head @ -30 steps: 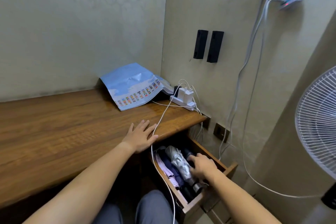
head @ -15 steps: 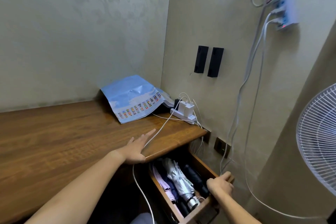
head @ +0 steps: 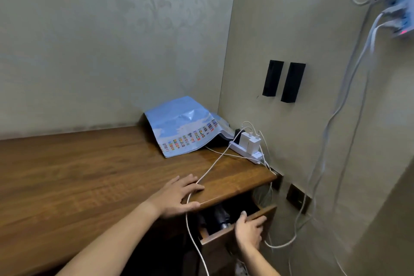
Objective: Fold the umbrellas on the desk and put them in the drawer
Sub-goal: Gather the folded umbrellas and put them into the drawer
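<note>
The wooden drawer (head: 216, 243) under the desk's right end stands only a little way out. In the narrow gap, dark folded umbrellas (head: 220, 216) show, one with a silvery end; the rest lie hidden under the desktop. My right hand (head: 248, 229) presses on the drawer front, fingers spread over the wood and thumb up at its top edge. My left hand (head: 179, 195) rests flat on the wooden desk (head: 89, 174) at its front edge, just above the drawer. No umbrella lies on the desktop in view.
A white cable (head: 215, 163) runs from the power strip (head: 246, 152) over my left hand and down past the drawer. A blue printed bag (head: 181, 127) leans in the back corner. Two black boxes (head: 283, 81) and more cables hang on the right wall.
My right hand has gone from the umbrellas to the drawer front, and the drawer has slid most of the way in. My left hand stayed on the desk edge.
</note>
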